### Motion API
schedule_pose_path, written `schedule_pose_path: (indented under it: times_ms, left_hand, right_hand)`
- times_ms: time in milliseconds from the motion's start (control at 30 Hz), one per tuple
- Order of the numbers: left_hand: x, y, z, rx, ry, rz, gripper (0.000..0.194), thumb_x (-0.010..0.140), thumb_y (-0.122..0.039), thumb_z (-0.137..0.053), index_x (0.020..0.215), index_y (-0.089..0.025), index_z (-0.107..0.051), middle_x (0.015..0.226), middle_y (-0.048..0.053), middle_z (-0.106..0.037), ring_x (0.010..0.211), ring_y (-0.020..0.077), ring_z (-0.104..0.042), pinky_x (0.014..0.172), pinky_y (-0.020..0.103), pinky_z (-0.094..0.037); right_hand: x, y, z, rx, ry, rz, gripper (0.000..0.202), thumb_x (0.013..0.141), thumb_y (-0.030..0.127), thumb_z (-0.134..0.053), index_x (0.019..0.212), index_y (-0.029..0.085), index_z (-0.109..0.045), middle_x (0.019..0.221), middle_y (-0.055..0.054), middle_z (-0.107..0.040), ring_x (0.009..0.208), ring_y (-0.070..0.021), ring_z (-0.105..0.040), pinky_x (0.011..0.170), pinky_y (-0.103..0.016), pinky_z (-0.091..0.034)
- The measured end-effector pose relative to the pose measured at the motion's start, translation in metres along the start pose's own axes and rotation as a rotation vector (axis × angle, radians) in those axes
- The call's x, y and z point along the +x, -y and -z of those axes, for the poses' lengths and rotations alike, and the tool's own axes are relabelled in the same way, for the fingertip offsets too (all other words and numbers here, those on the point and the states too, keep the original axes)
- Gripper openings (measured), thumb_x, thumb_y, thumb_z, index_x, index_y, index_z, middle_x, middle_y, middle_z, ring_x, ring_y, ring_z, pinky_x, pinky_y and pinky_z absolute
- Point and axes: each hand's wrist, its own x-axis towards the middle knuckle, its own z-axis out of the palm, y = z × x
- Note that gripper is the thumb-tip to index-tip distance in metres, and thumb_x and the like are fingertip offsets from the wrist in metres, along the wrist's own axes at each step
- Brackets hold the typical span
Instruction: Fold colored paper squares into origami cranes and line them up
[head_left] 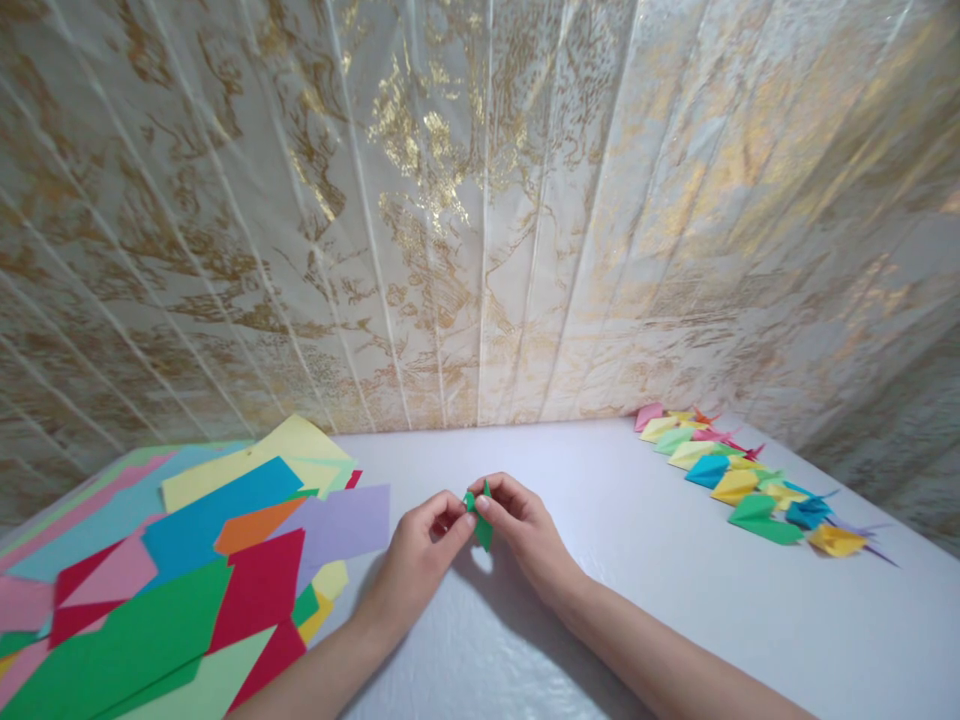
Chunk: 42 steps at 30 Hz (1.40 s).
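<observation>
The left hand and right hand pinch a small folded green paper in closed fingers above the white bench, between coloured paper sheets and origami figures.

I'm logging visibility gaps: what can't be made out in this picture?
Head view: part of the green paper, hidden by the left hand and right hand.
Head view: parts of the loose sheets, overlapped by others or cut off at the left edge.
Head view: creases on the folded pieces, too small.

The left hand and right hand pinch a folded green paper over the white table.
</observation>
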Motion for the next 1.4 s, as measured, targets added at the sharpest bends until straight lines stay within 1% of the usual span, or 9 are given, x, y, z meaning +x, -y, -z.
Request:
schedule_pose_path:
  times_ms: [100, 200, 433, 567, 700, 800, 1100, 1267, 1400]
  left_hand:
    - [0.005, 0.003, 0.004, -0.068, -0.023, 0.058, 0.032, 0.082, -0.049, -0.057, 0.068, -0.021, -0.052, 0.065, -0.004, -0.050, 0.063, 0.0151, -0.045, 0.061, 0.026, -0.036]
    - [0.007, 0.002, 0.007, -0.122, -0.032, 0.090, 0.034, 0.078, -0.050, -0.060, 0.064, -0.021, -0.049, 0.060, -0.006, -0.044, 0.059, 0.0139, -0.040, 0.058, 0.026, -0.032]
    - [0.006, -0.004, 0.008, -0.214, -0.060, 0.109, 0.034, 0.077, -0.050, -0.061, 0.061, -0.022, -0.050, 0.059, -0.005, -0.045, 0.060, 0.0142, -0.040, 0.061, 0.025, -0.034]
    - [0.006, -0.003, 0.008, -0.240, -0.104, 0.118, 0.035, 0.076, -0.049, -0.062, 0.059, -0.022, -0.047, 0.058, -0.006, -0.042, 0.060, 0.0141, -0.039, 0.059, 0.025, -0.032]
    - [0.006, -0.003, 0.008, -0.248, -0.117, 0.118, 0.036, 0.075, -0.048, -0.064, 0.058, -0.022, -0.047, 0.058, -0.006, -0.041, 0.059, 0.0140, -0.037, 0.058, 0.025, -0.031]
    - [0.005, -0.005, 0.008, -0.248, -0.117, 0.113, 0.036, 0.074, -0.049, -0.065, 0.058, -0.022, -0.048, 0.058, -0.006, -0.041, 0.059, 0.0140, -0.038, 0.058, 0.025, -0.032]
    - [0.004, -0.001, 0.005, -0.191, -0.049, 0.081, 0.036, 0.079, -0.052, -0.060, 0.063, -0.022, -0.050, 0.060, -0.006, -0.043, 0.060, 0.0143, -0.041, 0.059, 0.025, -0.033]
    - [0.001, 0.001, 0.002, -0.136, -0.026, 0.057, 0.031, 0.080, -0.050, -0.065, 0.072, -0.021, -0.056, 0.067, -0.004, -0.051, 0.065, 0.0152, -0.046, 0.062, 0.025, -0.037]
    - [0.000, 0.005, 0.001, -0.113, -0.059, 0.054, 0.031, 0.080, -0.048, -0.065, 0.069, -0.020, -0.055, 0.066, -0.004, -0.051, 0.066, 0.0155, -0.048, 0.062, 0.025, -0.037]
  right_hand:
    - [0.002, -0.004, 0.003, 0.012, 0.015, 0.019, 0.038, 0.075, 0.045, -0.079, 0.103, 0.023, -0.065, 0.074, 0.003, -0.057, 0.065, -0.0136, -0.050, 0.062, -0.027, -0.040]
    - [0.003, -0.007, 0.005, -0.001, 0.009, 0.063, 0.039, 0.075, 0.038, -0.080, 0.106, 0.024, -0.061, 0.069, 0.006, -0.052, 0.062, -0.0119, -0.048, 0.060, -0.025, -0.039]
    - [0.000, -0.002, 0.007, -0.049, 0.096, 0.060, 0.036, 0.087, 0.035, -0.067, 0.118, 0.026, -0.051, 0.068, 0.006, -0.058, 0.062, -0.0136, -0.056, 0.063, -0.026, -0.044]
    - [0.000, 0.001, 0.009, -0.217, 0.138, 0.161, 0.012, 0.089, 0.026, -0.059, 0.100, 0.022, -0.064, 0.087, -0.001, -0.065, 0.080, -0.0162, -0.062, 0.076, -0.030, -0.047]
    - [-0.002, 0.006, 0.009, -0.348, 0.141, 0.194, 0.008, 0.087, 0.024, -0.061, 0.090, 0.021, -0.068, 0.091, -0.002, -0.066, 0.085, -0.0180, -0.061, 0.079, -0.032, -0.046]
    - [-0.002, 0.007, 0.008, -0.346, 0.122, 0.177, 0.007, 0.084, 0.025, -0.067, 0.088, 0.020, -0.068, 0.091, -0.002, -0.065, 0.084, -0.0179, -0.061, 0.075, -0.030, -0.046]
    - [0.004, -0.005, 0.010, -0.097, -0.001, 0.023, 0.028, 0.073, 0.039, -0.080, 0.074, 0.018, -0.062, 0.069, 0.001, -0.063, 0.065, -0.0139, -0.056, 0.065, -0.028, -0.044]
    - [0.006, -0.006, 0.010, -0.082, -0.046, 0.030, 0.033, 0.067, 0.041, -0.085, 0.069, 0.019, -0.061, 0.066, 0.002, -0.062, 0.062, -0.0140, -0.055, 0.064, -0.030, -0.043]
    - [0.005, -0.005, 0.008, -0.073, -0.048, 0.037, 0.034, 0.067, 0.041, -0.085, 0.070, 0.019, -0.059, 0.067, 0.002, -0.062, 0.062, -0.0140, -0.055, 0.063, -0.029, -0.043]
